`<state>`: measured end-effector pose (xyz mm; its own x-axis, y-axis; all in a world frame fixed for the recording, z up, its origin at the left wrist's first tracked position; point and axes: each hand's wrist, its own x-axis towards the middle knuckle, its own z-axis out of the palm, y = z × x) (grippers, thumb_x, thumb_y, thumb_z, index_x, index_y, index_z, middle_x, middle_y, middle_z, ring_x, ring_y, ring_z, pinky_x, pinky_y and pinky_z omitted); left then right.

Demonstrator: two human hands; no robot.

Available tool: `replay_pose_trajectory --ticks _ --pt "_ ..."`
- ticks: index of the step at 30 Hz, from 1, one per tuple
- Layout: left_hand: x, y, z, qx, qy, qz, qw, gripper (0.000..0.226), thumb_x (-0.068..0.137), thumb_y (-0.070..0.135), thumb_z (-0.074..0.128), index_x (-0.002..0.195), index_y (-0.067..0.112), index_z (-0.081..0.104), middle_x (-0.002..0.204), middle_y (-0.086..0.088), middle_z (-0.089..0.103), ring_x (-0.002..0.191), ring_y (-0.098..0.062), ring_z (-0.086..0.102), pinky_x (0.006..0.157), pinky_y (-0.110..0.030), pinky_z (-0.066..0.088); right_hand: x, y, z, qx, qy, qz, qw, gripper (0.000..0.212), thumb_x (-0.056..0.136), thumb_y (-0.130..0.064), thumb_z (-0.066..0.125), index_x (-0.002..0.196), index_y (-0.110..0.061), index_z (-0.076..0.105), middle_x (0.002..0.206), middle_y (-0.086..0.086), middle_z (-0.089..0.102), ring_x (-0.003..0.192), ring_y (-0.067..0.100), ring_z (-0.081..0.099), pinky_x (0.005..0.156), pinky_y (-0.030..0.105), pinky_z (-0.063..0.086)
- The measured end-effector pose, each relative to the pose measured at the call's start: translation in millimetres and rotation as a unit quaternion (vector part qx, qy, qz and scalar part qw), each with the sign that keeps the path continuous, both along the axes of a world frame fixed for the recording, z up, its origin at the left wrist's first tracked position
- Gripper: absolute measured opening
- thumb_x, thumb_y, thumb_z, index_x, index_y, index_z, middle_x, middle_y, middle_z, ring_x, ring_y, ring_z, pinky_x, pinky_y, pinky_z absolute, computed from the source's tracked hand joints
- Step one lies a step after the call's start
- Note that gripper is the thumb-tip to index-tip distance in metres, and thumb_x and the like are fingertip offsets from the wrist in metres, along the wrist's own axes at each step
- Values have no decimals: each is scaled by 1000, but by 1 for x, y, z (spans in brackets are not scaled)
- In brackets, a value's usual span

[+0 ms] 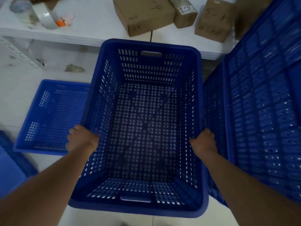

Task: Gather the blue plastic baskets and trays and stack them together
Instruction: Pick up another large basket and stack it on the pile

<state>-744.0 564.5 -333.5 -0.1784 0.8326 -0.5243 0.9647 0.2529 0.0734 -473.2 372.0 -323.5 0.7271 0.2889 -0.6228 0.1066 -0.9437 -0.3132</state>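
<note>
Holding the deep basket (143,121) up off the floor, left hand (81,141) and right hand (204,141) clamped on its long rims, could easily clip the shallow tray (48,115) or crate stack (263,103) alongside.

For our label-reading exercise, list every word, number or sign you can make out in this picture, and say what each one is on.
None can be read for certain.
Large cardboard box: dark handwritten strokes on top, a small printed mark on its side; illegible.
Small middle box: pen marks on a pale label, too blurred.
Right-hand box: scrawled marker lines, unreadable.
Held blue basket: no lettering shows.
</note>
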Motion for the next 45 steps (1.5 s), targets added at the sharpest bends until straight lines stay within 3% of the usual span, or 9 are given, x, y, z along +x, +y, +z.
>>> replay_pose_trajectory --ticks 2,4,6,9,13,20,24,34,45 --pt "-7 8 -4 16 -48 41 998 55 91 25 59 131 -5 37 122 -25 51 96 -39 56 76 -50 51 8 2 -1 34 29 -71 996 67 87 -19 63 141 0 28 138 21 42 116 34 51 82 39 51" --pt "-13 13 -5 18 -75 50 996 28 93 22 55 98 -5 54 81 -19 56 59 -28 50 48 -32 42 15 -2 1 65 49 -112 990 67 88 -20 63 142 -1 28 134 20 48 106 32 55 71 32 48" --pt "-19 11 -2 39 -78 34 996 30 93 21 55 70 3 47 63 -12 49 51 -24 45 43 -27 35 17 -10 3 90 35 -110 989 62 89 -19 61 141 -4 30 113 12 56 80 21 55 57 26 43" --pt "-24 7 13 76 -94 13 993 27 91 26 58 81 2 50 66 -11 50 54 -25 48 43 -28 34 19 -15 16 112 5 -116 987 56 89 -16 61 138 -7 35 77 -4 45 61 11 45 46 22 35" --pt "-29 13 52 114 -131 -22 985 22 88 23 61 84 3 55 60 -11 52 50 -26 48 42 -26 36 20 -14 51 120 -56 -105 986 29 86 -13 63 112 -5 50 75 1 52 58 11 44 46 22 35" --pt "-56 -5 135 111 -154 2 982 19 86 26 63 82 8 58 59 -10 55 50 -26 51 46 -28 38 -3 -37 130 106 -49 -111 987 21 85 -12 64 100 0 55 67 10 58 53 24 53 51 37 51" --pt "-78 -10 196 137 -165 31 976 29 85 31 64 66 11 55 53 -10 54 45 -26 50 43 -25 35 -14 -35 184 124 -71 -92 985 17 84 -12 65 82 -4 51 59 8 53 46 23 48 42 27 41" --pt "-112 9 445 159 -193 79 965 28 76 30 68 63 6 63 57 -13 63 52 -27 60 46 -27 46 -28 6 425 226 -44 -44 972 25 72 -10 65 61 -15 44 63 5 54 56 22 53 47 27 39" --pt "-128 3 703 177 -255 40 950 25 64 21 76 75 0 68 74 -18 68 66 -33 66 69 -40 60 -23 -5 667 274 -121 57 952 9 70 -12 66 74 -5 63 75 15 66 70 33 64 70 45 59"
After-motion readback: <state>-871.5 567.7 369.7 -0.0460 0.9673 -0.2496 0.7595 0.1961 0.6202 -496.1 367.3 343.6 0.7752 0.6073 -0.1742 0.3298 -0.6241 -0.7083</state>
